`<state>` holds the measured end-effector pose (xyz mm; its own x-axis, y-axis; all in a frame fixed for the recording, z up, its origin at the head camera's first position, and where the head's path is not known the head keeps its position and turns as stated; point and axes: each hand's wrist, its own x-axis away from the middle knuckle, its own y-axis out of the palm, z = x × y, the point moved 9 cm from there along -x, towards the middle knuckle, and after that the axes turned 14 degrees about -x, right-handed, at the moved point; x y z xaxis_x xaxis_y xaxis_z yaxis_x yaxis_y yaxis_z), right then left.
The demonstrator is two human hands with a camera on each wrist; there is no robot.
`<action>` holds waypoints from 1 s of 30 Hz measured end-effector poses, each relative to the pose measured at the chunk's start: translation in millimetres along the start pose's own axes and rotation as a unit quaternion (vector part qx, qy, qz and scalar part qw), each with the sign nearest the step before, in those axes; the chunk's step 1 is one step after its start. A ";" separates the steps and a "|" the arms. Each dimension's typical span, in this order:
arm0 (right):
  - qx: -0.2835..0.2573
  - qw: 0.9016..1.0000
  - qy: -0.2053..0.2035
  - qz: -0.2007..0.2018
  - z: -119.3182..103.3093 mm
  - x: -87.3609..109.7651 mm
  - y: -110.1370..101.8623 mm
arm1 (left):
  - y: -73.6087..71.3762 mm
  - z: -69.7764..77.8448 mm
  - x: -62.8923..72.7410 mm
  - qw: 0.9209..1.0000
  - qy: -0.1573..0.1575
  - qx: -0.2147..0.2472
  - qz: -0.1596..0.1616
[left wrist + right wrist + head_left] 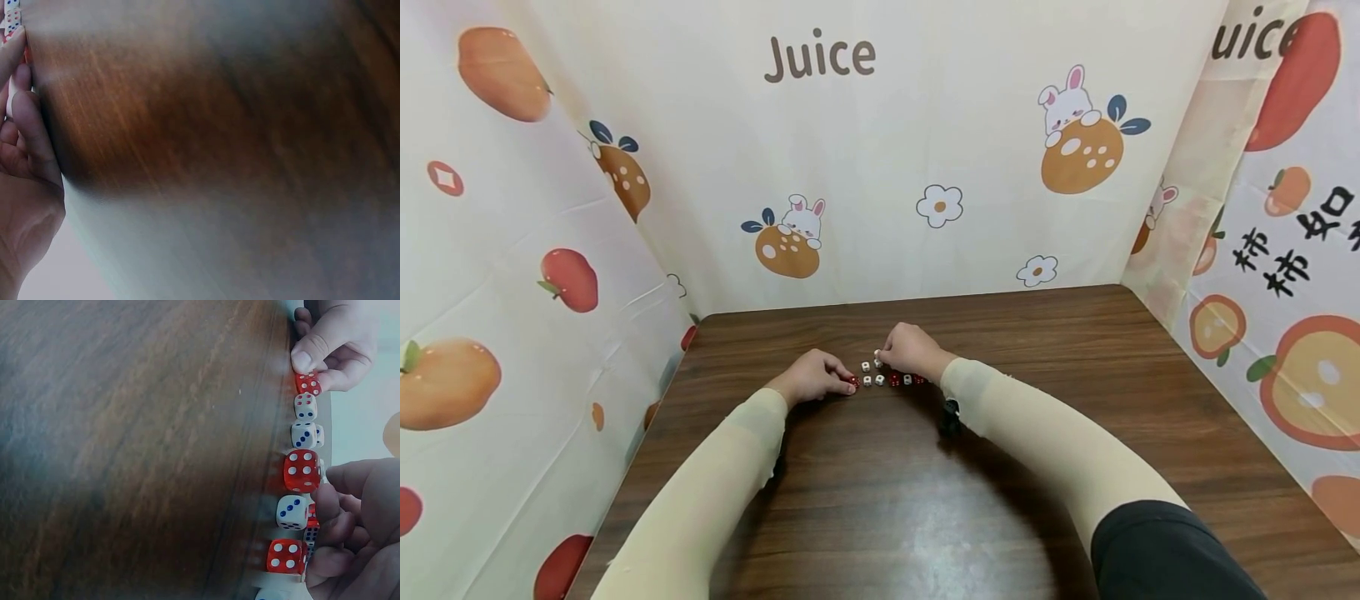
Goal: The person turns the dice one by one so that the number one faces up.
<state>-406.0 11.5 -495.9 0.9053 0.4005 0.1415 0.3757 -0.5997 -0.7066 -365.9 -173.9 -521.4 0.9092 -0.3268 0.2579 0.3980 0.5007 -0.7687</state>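
At the left end of a row of dice, my left hand (811, 377) pinches a red die (307, 384) between thumb and finger. Rightward from it the row runs through white dice (305, 407), a larger-looking red die (301, 470), a white die (292, 513) and another red die (286, 556). My right hand (913, 350) reaches behind the row, its fingertips pinching a white die (877, 354) just above another white one. Beside that stands a further white die (866, 367). In the left wrist view, the left hand (31, 187) shows only at the edge.
The dice stand on a brown wood-grain table (880, 492). A pale cloth backdrop (880, 150) with fruit and rabbit prints rises behind the table and along both sides. More dice, partly hidden by the right fingers, lie behind the row.
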 end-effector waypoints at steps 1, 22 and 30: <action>-0.003 1.000 0.001 -0.003 0.7 -0.1 0.8 | 0.1 0.2 0.0 1.000 0.000 0.000 0.000; -0.023 0.999 0.001 -0.024 36.7 -26.9 7.0 | 0.0 -2.9 -3.8 1.000 0.004 -0.003 0.001; -0.015 0.999 0.005 -0.033 49.0 -34.7 8.2 | -0.4 -2.3 -2.7 1.000 0.004 -0.002 0.002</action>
<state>-444.0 26.6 -540.6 0.8801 0.4333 0.1939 0.4405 -0.5933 -0.6738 -368.8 -175.1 -523.1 0.9095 -0.3315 0.2508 0.3945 0.4983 -0.7721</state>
